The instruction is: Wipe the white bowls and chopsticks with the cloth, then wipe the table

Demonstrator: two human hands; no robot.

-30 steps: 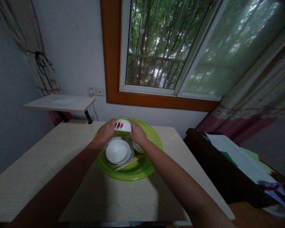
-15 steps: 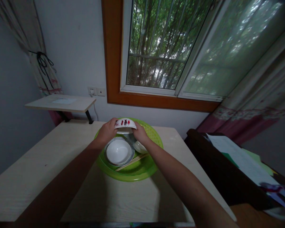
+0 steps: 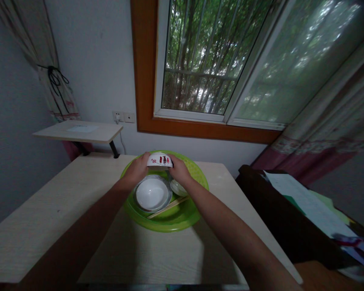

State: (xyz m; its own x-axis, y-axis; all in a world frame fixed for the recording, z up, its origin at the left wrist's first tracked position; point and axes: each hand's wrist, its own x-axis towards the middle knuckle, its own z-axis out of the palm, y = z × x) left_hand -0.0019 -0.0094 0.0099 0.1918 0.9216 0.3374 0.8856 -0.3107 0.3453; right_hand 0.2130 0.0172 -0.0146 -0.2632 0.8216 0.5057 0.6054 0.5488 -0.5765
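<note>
Between my two hands a white bowl [image 3: 159,160] with red and dark printed marks is tilted so its outer side faces me. My left hand [image 3: 139,166] grips its left edge, and my right hand [image 3: 178,169] is closed on its right edge. Below them lies a round green tray [image 3: 166,227]. On it, a white bowl [image 3: 152,194] rests on a grey-rimmed plate [image 3: 169,201]. A smaller pale dish [image 3: 177,188] sits partly behind my right wrist. A pair of chopsticks [image 3: 166,207] lies slanting along the front of the tray.
The pale wooden table [image 3: 63,210] carries the tray. A small raised shelf [image 3: 79,131] stands at the back left, below wall sockets [image 3: 123,117]. Right of the table, papers [image 3: 306,202] lie on a dark piece of furniture [image 3: 276,210]. A window is behind.
The held bowl has turned in my hands, and its printed marks have shifted to the right. My hands stay over the back of the tray.
</note>
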